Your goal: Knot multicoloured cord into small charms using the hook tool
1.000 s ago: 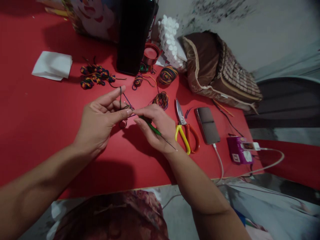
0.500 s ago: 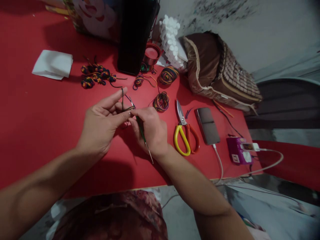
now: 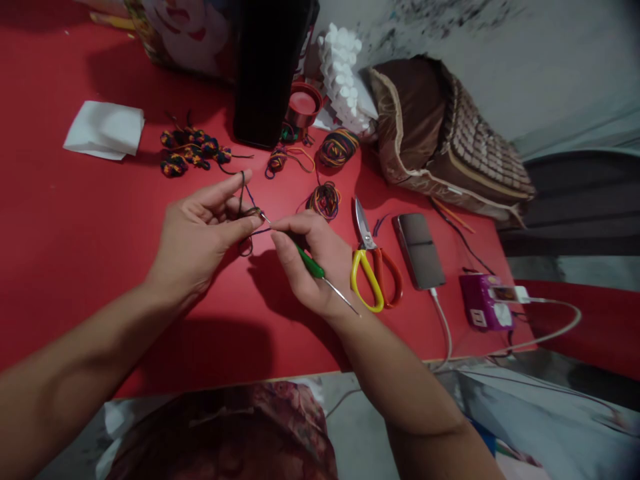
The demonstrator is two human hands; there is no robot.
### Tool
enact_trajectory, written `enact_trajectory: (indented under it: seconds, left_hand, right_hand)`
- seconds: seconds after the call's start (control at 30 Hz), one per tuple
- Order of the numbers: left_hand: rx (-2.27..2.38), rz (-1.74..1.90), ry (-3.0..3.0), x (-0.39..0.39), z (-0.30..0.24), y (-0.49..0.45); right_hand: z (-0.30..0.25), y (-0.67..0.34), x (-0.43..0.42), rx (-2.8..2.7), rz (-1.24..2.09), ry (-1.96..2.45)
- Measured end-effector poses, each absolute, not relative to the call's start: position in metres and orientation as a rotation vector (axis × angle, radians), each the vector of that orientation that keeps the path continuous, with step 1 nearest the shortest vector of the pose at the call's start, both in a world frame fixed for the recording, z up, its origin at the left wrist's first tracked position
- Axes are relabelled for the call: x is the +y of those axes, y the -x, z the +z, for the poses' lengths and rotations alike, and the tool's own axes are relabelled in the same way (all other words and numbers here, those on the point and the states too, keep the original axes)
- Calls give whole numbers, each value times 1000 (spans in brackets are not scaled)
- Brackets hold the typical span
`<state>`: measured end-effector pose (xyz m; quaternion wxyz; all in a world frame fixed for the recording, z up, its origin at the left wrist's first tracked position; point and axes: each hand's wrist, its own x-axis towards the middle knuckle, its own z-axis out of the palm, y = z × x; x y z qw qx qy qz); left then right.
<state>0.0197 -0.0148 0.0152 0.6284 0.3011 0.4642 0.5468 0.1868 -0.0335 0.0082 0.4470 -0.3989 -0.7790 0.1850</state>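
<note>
My left hand point(image 3: 205, 233) pinches dark yarn point(image 3: 242, 193) between thumb and fingers, and a strand runs up over its raised index finger. My right hand point(image 3: 315, 257) is closed round a crochet hook point(image 3: 311, 262) with a green grip and metal ends. The hook's upper tip meets the yarn at my left fingertips; its other end points down to the right over my wrist. Beyond my hands lie a loose multicoloured yarn bundle point(image 3: 324, 200), a wound yarn ball point(image 3: 339, 147), a small skein point(image 3: 277, 160) and knotted crocheted pieces point(image 3: 193, 152).
Scissors point(image 3: 369, 260) with yellow and red handles lie right of my right hand, beside a phone point(image 3: 419, 250) on a cable and a purple box point(image 3: 485, 303). A brown bag point(image 3: 440, 127), a black upright object point(image 3: 265, 73) and a folded white paper point(image 3: 105, 129) are farther back.
My right hand has moved right and tilted the crochet hook flatter, showing more of its green grip. My left hand stays almost in place, holding the yarn.
</note>
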Motion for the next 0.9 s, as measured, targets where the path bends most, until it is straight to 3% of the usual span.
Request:
enact_trajectory:
  seconds: [0.33, 0.57, 0.9]
  left_hand:
    - [1095, 1111, -737, -12, 19, -13]
    - [954, 1062, -748, -4, 12, -6]
    - [883, 1043, -700, -5, 17, -9]
  right_hand:
    - [20, -197, -29, -1713, 826, 1086]
    - [17, -206, -19, -1442, 1179, 966]
    - [16, -204, -14, -1255, 1427, 833]
